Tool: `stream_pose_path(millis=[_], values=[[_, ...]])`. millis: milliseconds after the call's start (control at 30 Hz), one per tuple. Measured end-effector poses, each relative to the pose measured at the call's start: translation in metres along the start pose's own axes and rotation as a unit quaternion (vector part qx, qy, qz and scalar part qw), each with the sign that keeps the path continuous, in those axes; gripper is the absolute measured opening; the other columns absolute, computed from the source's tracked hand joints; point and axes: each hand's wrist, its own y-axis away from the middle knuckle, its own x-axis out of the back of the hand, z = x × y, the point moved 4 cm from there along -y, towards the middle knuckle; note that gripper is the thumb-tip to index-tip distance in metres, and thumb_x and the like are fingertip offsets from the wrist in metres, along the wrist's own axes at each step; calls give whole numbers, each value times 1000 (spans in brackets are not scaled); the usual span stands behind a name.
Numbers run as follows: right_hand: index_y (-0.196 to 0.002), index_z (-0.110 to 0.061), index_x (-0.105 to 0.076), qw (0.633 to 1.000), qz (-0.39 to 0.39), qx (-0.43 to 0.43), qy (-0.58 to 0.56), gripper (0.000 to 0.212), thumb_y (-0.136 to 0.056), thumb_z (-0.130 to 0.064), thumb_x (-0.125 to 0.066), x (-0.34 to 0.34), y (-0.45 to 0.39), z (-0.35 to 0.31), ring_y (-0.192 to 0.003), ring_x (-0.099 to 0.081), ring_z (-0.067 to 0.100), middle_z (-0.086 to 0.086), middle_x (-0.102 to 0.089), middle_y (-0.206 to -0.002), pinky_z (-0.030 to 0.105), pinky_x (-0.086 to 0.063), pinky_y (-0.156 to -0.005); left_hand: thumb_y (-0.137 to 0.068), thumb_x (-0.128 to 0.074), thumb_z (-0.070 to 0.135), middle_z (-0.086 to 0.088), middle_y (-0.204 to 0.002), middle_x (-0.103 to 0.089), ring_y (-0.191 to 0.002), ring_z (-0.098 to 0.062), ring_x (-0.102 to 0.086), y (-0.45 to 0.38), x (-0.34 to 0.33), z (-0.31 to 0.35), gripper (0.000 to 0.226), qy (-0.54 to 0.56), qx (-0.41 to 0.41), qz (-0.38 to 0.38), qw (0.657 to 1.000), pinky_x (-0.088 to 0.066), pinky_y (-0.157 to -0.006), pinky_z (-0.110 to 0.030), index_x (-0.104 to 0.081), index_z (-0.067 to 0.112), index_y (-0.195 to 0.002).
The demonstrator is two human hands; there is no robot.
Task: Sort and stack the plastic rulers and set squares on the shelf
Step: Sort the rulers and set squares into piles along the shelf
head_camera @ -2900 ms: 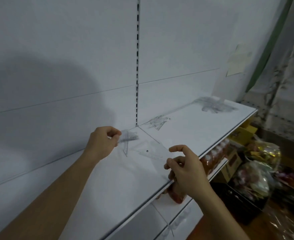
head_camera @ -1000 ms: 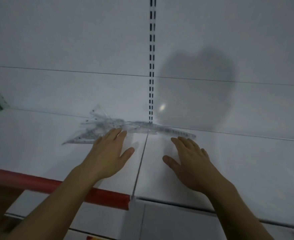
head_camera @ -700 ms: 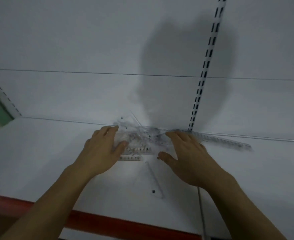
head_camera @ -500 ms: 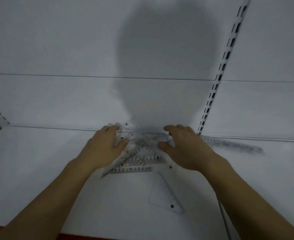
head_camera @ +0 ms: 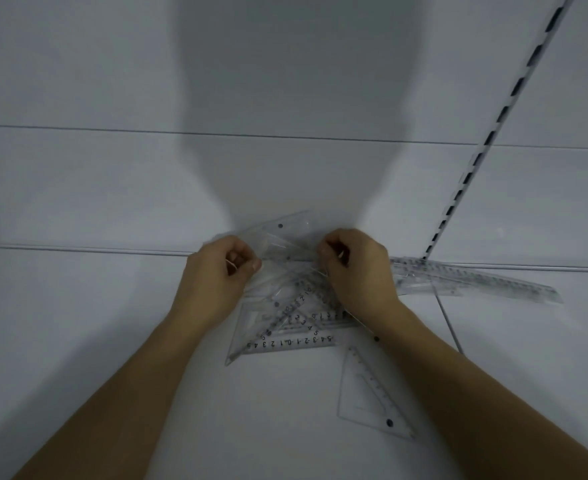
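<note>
Clear plastic set squares (head_camera: 285,327) | jumbled pile | printed scales

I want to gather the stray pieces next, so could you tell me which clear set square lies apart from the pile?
The small clear plastic set square nearest the shelf's front, beside the right forearm, lies alone; the others overlap in the pile under both hands.

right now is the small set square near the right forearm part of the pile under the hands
No, the small set square lies alone on the shelf, apart from the pile gripped by left hand and right hand.
</note>
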Motion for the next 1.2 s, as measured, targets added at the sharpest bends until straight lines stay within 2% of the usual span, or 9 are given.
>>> stream_pose_path(millis=[67,167,333,500,633,867,1000,1100,1200], values=[[-76,-20,-61,1000,9,-8,-17,19,-94,-15,-61,2,0,0,-63,-52,0,-14,-57,-70,8,-35,-59,-87,-74,22,6,-72,-63,-59,-6,-54,0,2,1,12,20,-7,11,1000,-41,-54,-13,-65,25,-81],[-81,-18,-64,999,8,-18,-35,17,-97,-17,-59,4,0,0,-63,-54,5,-11,-60,-70,16,-39,-57,-88,-74,22,6,-72,-63,-59,-6,-55,1,5,3,12,31,-15,22,999,-41,-54,-11,-64,25,-83],[-83,-17,-64,997,4,-37,-69,17,-99,-20,-58,11,2,-7,-61,-57,9,-7,-63,-67,18,-42,-54,-94,-66,22,8,-74,-65,-66,-3,-57,5,5,7,11,22,-22,25,999,-41,-56,-11,-62,24,-83],[-88,-13,-68,992,-33,-66,-98,17,-100,-19,-58,48,3,-16,-46,-56,3,-4,-68,-61,13,-36,-49,-101,-53,18,1,-70,-70,-53,-18,-53,14,2,24,12,120,-3,-9,993,-44,-55,-33,-54,17,-89],[-86,-17,-69,986,-28,-95,-137,16,-99,-20,-60,98,23,0,-43,-51,10,-3,-66,-55,26,-42,-51,-101,-51,13,-7,-62,-67,-45,-12,-45,25,-4,63,12,158,-18,-51,986,-37,-43,-18,-53,13,-90],[-82,-17,-67,973,52,-162,-154,18,-98,-18,-60,196,71,68,-48,-56,14,3,-67,-58,29,-49,-55,-100,-54,15,-7,-65,-69,-49,-19,-51,25,-57,143,10,145,-83,-107,980,-45,-50,-32,-56,17,-90],[-88,-17,-68,970,81,-188,-134,19,-100,-13,-55,263,96,130,-52,-57,14,4,-66,-61,34,-51,-60,-101,-50,8,-3,-73,-73,-52,-18,-57,29,-119,190,12,119,-103,-136,978,-50,-53,-30,-54,18,-96],[-90,-20,-69,968,98,-200,-113,24,-101,-9,-51,321,114,183,-53,-57,12,2,-64,-61,32,-51,-60,-101,-48,5,1,-78,-75,-55,-19,-63,39,-174,233,17,102,-112,-154,976,-54,-62,-41,-54,20,-97],[-88,-23,-69,969,101,-206,-89,25,-99,-8,-53,379,129,236,-51,-54,11,-1,-62,-57,34,-47,-57,-100,-48,3,2,-78,-76,-55,-19,-65,51,-233,275,17,102,-93,-164,977,-53,-64,-40,-54,19,-99]])
